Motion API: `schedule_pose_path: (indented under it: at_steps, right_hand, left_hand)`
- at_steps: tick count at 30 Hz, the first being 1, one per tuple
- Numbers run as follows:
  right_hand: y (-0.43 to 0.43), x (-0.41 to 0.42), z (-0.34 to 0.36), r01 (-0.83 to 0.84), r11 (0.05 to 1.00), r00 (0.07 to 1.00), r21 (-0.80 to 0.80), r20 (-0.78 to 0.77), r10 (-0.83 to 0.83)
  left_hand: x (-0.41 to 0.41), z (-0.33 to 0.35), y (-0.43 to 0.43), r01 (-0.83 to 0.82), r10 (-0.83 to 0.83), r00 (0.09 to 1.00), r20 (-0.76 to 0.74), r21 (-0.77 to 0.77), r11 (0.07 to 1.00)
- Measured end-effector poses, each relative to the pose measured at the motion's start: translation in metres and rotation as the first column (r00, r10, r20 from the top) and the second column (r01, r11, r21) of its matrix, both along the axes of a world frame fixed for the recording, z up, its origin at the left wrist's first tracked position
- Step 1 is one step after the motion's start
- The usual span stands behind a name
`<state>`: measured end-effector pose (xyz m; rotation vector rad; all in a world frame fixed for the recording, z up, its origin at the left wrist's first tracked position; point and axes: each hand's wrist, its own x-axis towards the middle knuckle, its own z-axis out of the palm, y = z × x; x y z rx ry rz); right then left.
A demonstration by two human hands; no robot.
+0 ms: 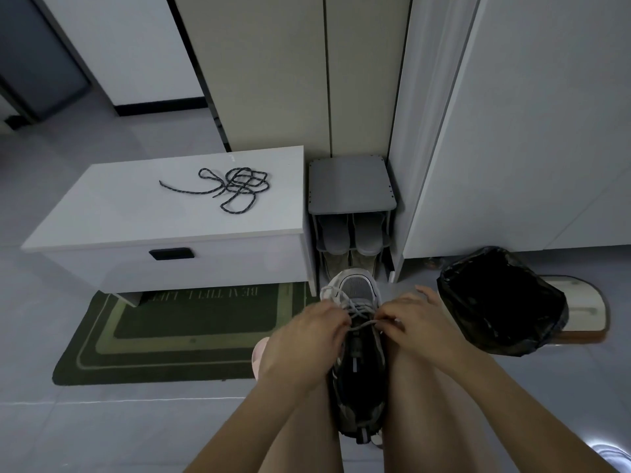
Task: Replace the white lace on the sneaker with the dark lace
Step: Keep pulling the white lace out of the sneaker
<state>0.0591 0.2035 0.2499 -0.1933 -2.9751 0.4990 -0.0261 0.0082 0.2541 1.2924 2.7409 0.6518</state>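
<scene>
- The sneaker stands toe away, between the person's bare knees.
- The left hand and the right hand each pinch the white lace with curled fingers, over the upper eyelets.
- The dark lace lies in a loose tangle on top of the white drawer bench, well apart from the sneaker.
- The green doormat shows upside-down lettering, "BEAUTIFUL LI…"; the rest is unclear.
- A bin with a black bag stands to the right.

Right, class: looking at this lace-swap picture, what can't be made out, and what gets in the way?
Head view:
- Sneaker eyelets: partly covered by left hand and right hand pinching the white lace.
- Mat lettering: partly hidden under the bench.
- Bin contents: lost in dark liner.
- Dark lace tips: too small.
</scene>
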Motion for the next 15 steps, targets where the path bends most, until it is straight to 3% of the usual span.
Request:
schedule_pose_path:
  at_steps: [2,4,11,15]
  right_hand:
    - [0.000,0.000,0.001,-0.003,1.000,1.000,0.001,0.003,0.003]
    - [0.000,0.000,0.002,-0.007,1.000,1.000,0.000,0.007,0.007]
    - [-0.001,0.001,0.008,-0.013,1.000,0.999,0.003,0.034,0.013]
    - [0.001,0.000,0.008,-0.004,1.000,1.000,0.027,0.023,0.003]
  left_hand:
    - [0.005,-0.015,-0.003,0.016,-0.033,0.994,-0.105,-0.162,0.987]
    - [0.005,-0.017,-0.002,-0.014,-0.014,0.991,-0.131,-0.210,0.978]
    - [-0.009,-0.006,-0.001,0.014,-0.022,0.994,-0.107,-0.073,0.997]
    - [-0.046,0.008,-0.019,-0.144,0.139,0.983,-0.117,-0.035,0.989]
